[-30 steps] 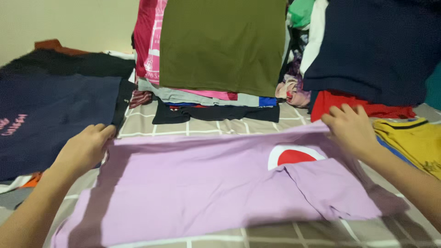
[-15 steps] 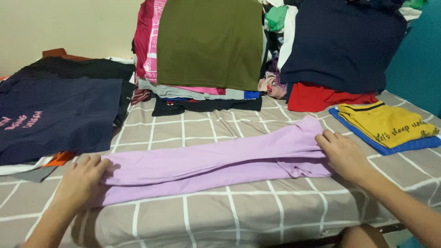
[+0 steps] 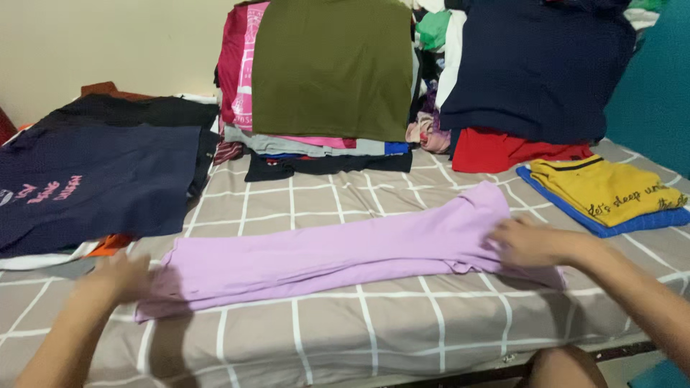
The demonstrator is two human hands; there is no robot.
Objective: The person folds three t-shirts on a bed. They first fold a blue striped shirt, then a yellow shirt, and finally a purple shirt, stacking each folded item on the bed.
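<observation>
As seems likely from its narrow strip shape, midway through folding: lilac shirt (image 3: 338, 255) along the checked sheet (image 3: 359, 338), right hand (image 3: 528, 243) open and flat on one end, left hand (image 3: 118, 276) at the other, fingers too blurred to tell. Next calls for bringing one end squarely over the other.

Single head-worn view, looking down and forward across the bed (image 3: 359, 338) at close range, toward the wall (image 3: 108, 43)

No packages, labels, signs or screens are seen; only printed lettering is noted on folded clothes lying left and right on the bed.
</observation>
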